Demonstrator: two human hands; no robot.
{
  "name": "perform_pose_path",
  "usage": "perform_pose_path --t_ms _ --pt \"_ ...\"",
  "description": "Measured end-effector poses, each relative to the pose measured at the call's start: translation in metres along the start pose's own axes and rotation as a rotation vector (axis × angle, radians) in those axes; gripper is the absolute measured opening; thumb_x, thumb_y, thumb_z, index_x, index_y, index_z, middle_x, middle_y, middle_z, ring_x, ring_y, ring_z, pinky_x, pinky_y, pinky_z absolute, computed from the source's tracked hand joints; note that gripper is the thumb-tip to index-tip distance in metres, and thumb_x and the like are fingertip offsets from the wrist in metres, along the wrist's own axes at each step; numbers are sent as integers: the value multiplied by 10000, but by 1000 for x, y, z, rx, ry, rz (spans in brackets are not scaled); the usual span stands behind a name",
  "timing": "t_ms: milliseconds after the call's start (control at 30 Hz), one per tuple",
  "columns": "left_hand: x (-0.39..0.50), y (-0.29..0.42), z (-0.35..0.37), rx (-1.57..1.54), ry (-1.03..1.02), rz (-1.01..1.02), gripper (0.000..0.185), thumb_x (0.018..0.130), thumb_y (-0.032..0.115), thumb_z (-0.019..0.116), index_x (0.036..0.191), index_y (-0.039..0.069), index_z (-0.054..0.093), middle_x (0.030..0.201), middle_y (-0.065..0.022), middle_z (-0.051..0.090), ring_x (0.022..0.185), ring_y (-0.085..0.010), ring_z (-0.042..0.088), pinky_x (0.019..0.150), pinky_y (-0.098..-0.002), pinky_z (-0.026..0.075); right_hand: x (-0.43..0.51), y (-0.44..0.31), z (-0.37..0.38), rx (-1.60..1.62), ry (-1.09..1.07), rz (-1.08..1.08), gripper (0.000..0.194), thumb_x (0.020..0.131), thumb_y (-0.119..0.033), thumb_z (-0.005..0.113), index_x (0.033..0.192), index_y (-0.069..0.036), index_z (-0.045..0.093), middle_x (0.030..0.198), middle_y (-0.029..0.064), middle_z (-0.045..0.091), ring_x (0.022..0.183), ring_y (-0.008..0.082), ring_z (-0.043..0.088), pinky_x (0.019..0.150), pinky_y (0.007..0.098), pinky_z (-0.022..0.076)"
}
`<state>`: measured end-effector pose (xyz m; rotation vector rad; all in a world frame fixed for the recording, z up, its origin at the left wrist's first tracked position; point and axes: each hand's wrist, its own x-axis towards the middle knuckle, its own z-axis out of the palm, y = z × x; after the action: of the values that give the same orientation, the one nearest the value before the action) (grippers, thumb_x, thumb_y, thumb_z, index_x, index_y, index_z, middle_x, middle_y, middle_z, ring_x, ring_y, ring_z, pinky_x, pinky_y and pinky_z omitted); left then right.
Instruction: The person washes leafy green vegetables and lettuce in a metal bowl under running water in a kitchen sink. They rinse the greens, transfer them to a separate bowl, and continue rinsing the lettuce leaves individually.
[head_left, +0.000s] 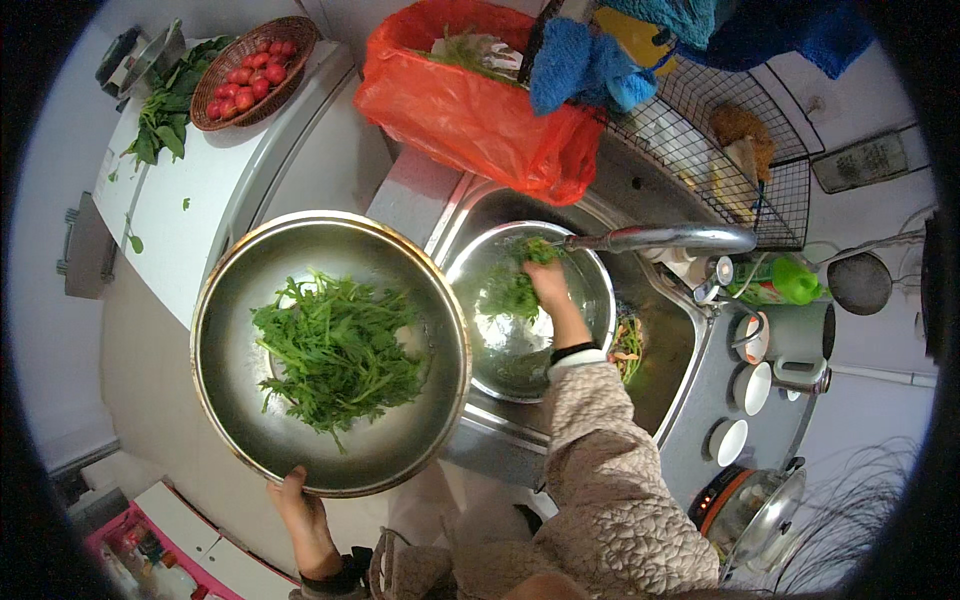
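Note:
My left hand (304, 521) grips the near rim of a large stainless steel bowl (232, 435), thumb over the edge. A heap of leafy greens (341, 349) lies in the bottom of that bowl. In the sink (667, 390) stands a second steel basin (577, 360) with water in it. My right hand (549, 286) is down in this basin with its fingers closed around a bunch of wet greens (510, 292). Over the basin reaches a metal faucet (660, 238), its spout end close to my right hand.
A red plastic bag (480, 127) bulges over the sink's far edge. On the white surface at left sit a wicker basket (206, 97) of red fruit and loose leafy stems (169, 112). White bowls (727, 442), a kettle (799, 341) and an electric pot (739, 510) line the right counter.

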<state>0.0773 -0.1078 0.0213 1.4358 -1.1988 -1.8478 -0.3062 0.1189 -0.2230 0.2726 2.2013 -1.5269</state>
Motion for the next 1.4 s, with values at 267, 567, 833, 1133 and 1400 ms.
perform_pose_path --t_ms 267,567,833,1133,1400 --pt "1 1 -4 6 17 49 363 697 16 528 1059 -11 504 954 -53 552 861 -179 533 799 -313 429 -27 -3 -42 -53 -734 20 693 639 13 530 1283 -222 432 1128 102 510 878 205 546 698 296 469" --pt "-3 -1 -4 2 -2 39 347 693 5 512 1040 -20 511 938 -50 551 843 -172 535 790 -301 430 -67 10 52 -190 -681 408 751 663 -316 728 1241 42 408 1293 249 382 1237 367 312 985 457 288" --pt "-6 -4 -10 3 24 -6 316 692 -2 503 1008 -16 512 897 -37 544 816 -167 529 772 -298 428 -11 -1 -3 -536 -178 -204 486 672 -146 662 1093 40 507 1022 157 589 910 253 566 818 312 444" --pt "-3 -8 -13 -20 10 11 343 699 1 508 1041 -7 514 941 -45 559 851 -166 534 795 -293 418 2 2 -92 -1183 -802 179 687 648 -199 645 1290 -124 413 1320 188 388 1167 335 416 950 373 355" --pt "-3 -5 -9 3 29 -2 349 704 -2 505 1053 7 515 958 -51 560 886 -176 528 819 -301 413 -68 -6 -24 -773 -1085 362 908 653 -324 695 1342 41 229 1373 233 280 1284 306 259 1024 388 257"
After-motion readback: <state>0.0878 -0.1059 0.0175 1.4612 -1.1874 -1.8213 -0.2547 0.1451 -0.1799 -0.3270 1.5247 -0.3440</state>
